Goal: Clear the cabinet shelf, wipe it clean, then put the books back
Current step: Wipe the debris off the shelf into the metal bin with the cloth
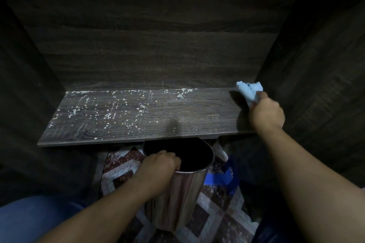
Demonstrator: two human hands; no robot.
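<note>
Your right hand (266, 112) clutched a bunched blue cloth (249, 92) pressed to the far right corner of the shelf (197, 116), beside the cabinet's side wall (316, 85). Your left hand (161, 164) gripped the rim of a shiny metal bin (183, 189), held just below the shelf's front edge. White crumbs (110, 108) lay scattered over the shelf's left and middle. A patterned floor (217, 215) showed beneath the bin.

Dim, underexposed; cabinet walls near black. Light falls from near side onto shelf (138, 116). Soft shadow left of right hand (266, 112). Wide-angle bending at edges, slight softness.
</note>
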